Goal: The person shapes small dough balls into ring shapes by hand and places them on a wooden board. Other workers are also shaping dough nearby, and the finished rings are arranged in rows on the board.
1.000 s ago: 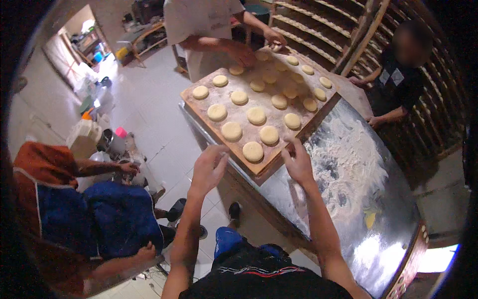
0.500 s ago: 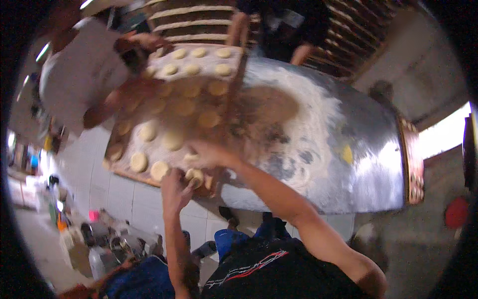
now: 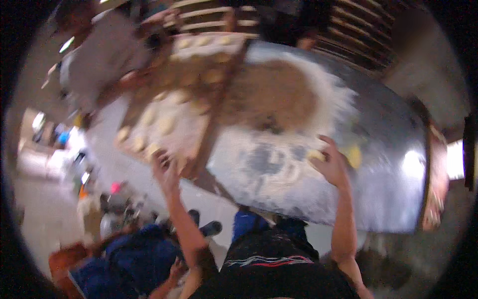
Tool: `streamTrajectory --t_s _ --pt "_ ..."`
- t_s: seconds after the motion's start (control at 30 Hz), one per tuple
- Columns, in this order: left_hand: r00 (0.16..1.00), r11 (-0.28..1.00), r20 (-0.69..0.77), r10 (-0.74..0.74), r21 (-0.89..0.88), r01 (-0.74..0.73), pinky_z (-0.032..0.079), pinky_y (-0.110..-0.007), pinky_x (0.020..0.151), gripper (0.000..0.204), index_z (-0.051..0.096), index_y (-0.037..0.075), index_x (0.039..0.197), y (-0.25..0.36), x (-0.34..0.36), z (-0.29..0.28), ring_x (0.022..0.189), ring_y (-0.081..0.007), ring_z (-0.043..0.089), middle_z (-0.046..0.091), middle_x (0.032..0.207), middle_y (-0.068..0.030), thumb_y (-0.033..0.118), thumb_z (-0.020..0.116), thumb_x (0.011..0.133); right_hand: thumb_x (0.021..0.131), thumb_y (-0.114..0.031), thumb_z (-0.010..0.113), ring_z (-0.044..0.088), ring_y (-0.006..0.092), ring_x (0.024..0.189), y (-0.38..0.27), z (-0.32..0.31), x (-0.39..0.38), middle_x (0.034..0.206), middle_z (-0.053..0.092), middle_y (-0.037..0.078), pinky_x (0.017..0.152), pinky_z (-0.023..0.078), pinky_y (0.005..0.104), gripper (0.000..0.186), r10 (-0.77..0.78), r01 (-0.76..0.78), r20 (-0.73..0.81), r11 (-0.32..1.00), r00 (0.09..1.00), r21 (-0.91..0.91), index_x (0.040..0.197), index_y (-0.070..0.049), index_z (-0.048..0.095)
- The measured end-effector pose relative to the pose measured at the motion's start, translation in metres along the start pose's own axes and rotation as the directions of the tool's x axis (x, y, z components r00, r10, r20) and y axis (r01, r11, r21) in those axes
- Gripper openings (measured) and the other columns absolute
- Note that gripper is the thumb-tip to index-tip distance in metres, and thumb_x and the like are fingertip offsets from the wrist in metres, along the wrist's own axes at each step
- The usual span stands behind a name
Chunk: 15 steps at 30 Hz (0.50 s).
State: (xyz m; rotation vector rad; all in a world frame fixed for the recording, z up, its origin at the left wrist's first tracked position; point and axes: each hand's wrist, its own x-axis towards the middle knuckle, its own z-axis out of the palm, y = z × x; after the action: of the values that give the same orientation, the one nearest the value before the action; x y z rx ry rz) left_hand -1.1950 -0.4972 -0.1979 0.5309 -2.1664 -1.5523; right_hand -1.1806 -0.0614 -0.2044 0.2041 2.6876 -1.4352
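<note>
Over the near edge of a flour-dusted wooden tray [image 3: 191,134], my left hand [image 3: 167,169] has its fingers spread beside a pale round dough piece [image 3: 153,148]; motion blurs whether they touch. Several more flat dough rounds [image 3: 167,124] lie in rows on the tray. Out over the steel table [image 3: 378,194], my right hand [image 3: 334,162] pinches a small pale yellow dough piece [image 3: 314,155] between thumb and fingers. Loose white flour [image 3: 279,184] covers the table's middle under and around that hand.
A person in a light shirt [image 3: 107,55] leans over the tray's far left side. Another in dark clothing [image 3: 284,22] stands behind the table, before slatted racks [image 3: 361,30]. A yellow patch [image 3: 354,155] lies right of my right hand. Blue clothing [image 3: 134,261] shows at lower left.
My right hand has swung from the tray rightward over the floured table, carrying a dough piece. My left hand stays at the tray's near edge, its fingers more spread. The view has turned.
</note>
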Motion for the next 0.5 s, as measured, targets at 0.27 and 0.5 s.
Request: streamTrajectory --t_s 0.27,0.5 --pt "0.970 0.764 0.050 0.239 0.607 -0.219 0.049 -0.039 0.084 0.052 0.058 0.004 0.114 -0.019 0.017 -0.019 0.098 -0.0308 0.059 0.057 0.110 -0.0181 0.027 0.079 0.072 0.079 -0.016 0.071 0.057 0.0276 0.098 -0.015 0.007 -0.006 0.091 0.064 0.009 0.085 0.045 0.0431 0.062 -0.241 0.132 -0.168 0.864 0.956 -0.486 0.136 -0.017 0.045" --pt "0.922 0.652 0.228 0.314 0.654 -0.384 0.051 -0.040 0.078 0.048 0.063 0.008 0.103 -0.013 0.013 -0.032 0.091 -0.0316 0.060 0.059 0.099 -0.0131 0.027 0.083 0.065 0.082 -0.024 0.068 0.059 0.0244 0.096 -0.066 0.075 -0.040 0.093 0.066 0.002 0.079 0.048 0.0446 0.047 -0.045 0.106 0.173 0.927 0.984 -0.361 0.126 -0.018 0.054"
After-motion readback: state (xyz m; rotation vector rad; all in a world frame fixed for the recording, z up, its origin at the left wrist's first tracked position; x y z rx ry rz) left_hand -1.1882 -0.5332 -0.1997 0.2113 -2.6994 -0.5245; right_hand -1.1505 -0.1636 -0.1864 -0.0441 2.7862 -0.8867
